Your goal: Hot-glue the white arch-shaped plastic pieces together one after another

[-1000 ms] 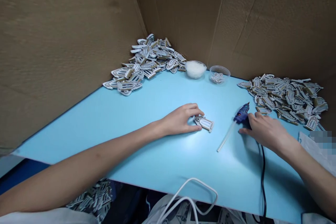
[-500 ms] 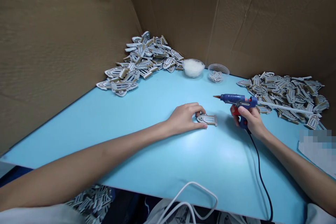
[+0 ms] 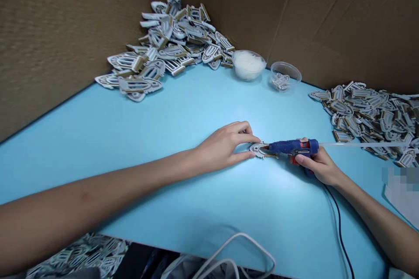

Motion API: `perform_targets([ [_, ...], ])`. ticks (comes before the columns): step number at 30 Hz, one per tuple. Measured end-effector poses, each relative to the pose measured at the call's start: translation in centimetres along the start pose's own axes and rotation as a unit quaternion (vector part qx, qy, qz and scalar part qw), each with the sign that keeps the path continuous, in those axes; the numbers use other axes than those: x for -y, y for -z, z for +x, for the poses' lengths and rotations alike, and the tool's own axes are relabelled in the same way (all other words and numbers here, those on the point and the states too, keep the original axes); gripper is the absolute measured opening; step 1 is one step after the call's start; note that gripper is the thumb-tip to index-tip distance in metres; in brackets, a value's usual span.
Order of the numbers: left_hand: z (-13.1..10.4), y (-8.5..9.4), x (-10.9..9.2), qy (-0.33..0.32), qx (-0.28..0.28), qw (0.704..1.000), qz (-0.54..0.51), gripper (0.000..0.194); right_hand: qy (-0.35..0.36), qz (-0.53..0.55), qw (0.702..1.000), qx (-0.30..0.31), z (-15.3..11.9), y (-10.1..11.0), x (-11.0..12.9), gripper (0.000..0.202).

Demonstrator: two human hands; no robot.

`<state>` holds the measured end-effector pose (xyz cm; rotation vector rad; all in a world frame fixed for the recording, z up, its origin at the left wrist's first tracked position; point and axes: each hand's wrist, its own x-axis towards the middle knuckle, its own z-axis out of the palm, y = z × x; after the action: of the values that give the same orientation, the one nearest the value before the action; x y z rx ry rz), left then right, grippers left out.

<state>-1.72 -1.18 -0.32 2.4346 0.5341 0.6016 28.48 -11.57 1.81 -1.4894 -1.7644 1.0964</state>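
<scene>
My left hand (image 3: pixel 225 146) pinches the rounded end of a small white arched-window piece (image 3: pixel 257 150) lying on the blue tabletop, thumb on the near edge and fingers on the far edge. In my right hand (image 3: pixel 319 163) is a blue hot glue gun (image 3: pixel 288 146), held by its grip with fingers around the red trigger. The gun's nozzle is over the piece, at its middle, and hides part of it; whether it touches I cannot tell. A clear glue stick (image 3: pixel 360 144) sticks out of the gun's back.
Heaps of similar arched pieces lie at the back left (image 3: pixel 176 43) and right (image 3: pixel 369 113). Between them stand a bowl of white material (image 3: pixel 248 66) and a clear tub (image 3: pixel 286 76) with small parts. Cardboard walls (image 3: pixel 229 8) enclose the table. The gun's black cord (image 3: pixel 338 222) trails forward.
The glue gun in my right hand has come down and left, its nozzle now over the arched piece. My left hand still holds that piece. The camera view has shifted.
</scene>
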Motion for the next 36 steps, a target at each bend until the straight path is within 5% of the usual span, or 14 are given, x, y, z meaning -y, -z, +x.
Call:
perform_targets([
  [36, 0.1, 0.3, -0.2, -0.003, -0.001, 1.000, -0.017, 0.033, -0.023, -0.031, 0.999, 0.017, 0.5, -0.2, 0.5, 0.050],
])
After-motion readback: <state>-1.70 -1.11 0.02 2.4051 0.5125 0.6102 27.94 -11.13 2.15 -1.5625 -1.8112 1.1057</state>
